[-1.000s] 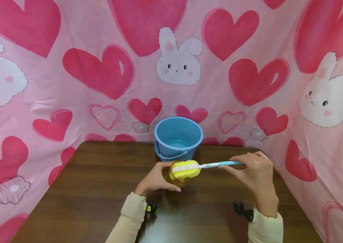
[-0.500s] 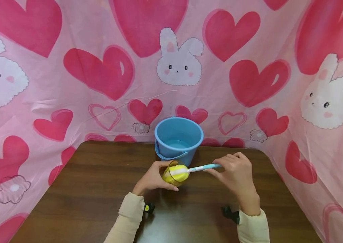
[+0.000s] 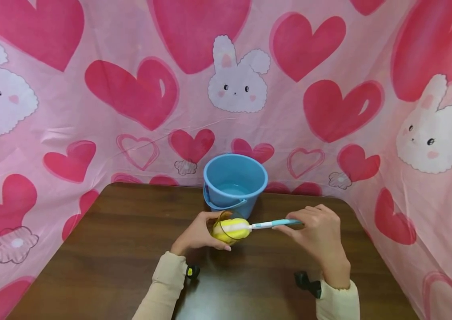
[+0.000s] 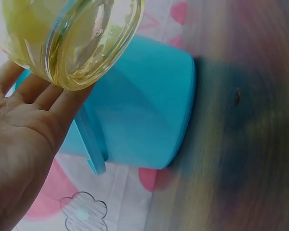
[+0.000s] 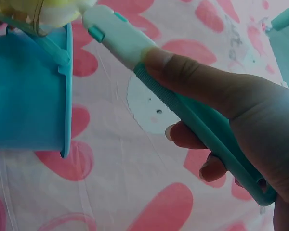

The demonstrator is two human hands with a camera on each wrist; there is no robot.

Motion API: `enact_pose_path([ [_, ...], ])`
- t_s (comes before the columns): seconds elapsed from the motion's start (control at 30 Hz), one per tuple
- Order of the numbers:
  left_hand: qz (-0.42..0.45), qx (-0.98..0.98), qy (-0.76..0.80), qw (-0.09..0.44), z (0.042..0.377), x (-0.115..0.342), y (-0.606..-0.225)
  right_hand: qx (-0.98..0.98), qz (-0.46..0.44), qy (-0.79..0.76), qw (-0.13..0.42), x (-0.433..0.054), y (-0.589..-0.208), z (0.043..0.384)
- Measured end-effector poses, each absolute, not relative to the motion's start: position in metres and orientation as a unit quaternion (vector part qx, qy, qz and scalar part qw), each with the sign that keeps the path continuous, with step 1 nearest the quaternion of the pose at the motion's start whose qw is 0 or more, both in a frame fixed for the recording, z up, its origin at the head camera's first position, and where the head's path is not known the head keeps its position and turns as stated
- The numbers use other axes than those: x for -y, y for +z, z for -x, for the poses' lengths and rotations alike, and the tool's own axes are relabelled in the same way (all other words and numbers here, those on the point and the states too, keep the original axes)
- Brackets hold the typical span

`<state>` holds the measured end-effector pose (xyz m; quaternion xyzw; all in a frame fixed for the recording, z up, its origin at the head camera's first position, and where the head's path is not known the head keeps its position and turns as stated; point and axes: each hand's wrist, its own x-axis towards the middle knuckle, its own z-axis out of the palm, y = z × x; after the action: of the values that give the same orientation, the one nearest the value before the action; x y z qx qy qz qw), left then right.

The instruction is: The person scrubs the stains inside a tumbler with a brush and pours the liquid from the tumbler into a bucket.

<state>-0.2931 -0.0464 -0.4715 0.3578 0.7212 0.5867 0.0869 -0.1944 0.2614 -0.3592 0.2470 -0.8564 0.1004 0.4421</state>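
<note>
Since a second ago the yellow sponge brush (image 3: 231, 229) has slid into the glass jar (image 3: 221, 231), which the left hand (image 3: 198, 234) cups; the right hand (image 3: 317, 231) has a clenched grip on its teal handle. The blue bucket (image 3: 235, 183) stands at twelve o'clock on the bench (image 3: 110, 249).

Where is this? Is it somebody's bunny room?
It looks like a small washing-up spot set up indoors, not a real kitchen. A pink sheet with hearts and bunnies hangs behind a brown table, and a blue bucket stands on it beside the hands.
</note>
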Motion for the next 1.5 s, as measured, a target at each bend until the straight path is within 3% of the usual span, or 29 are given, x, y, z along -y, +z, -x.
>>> enact_pose_path([
  [0.5,-0.36,-0.713,0.594,0.098,0.291,0.044,-0.471,0.853,-0.236,0.124,0.449,-0.275,-0.355,0.189],
  [1.0,-0.365,-0.714,0.592,0.08,0.289,0.036,-0.472,0.851,-0.244,0.075,0.459,-0.255,-0.359,0.193],
  [1.5,-0.364,-0.724,0.583,0.063,0.287,0.034,-0.475,0.888,-0.154,0.06,0.428,-0.257,-0.359,0.187],
])
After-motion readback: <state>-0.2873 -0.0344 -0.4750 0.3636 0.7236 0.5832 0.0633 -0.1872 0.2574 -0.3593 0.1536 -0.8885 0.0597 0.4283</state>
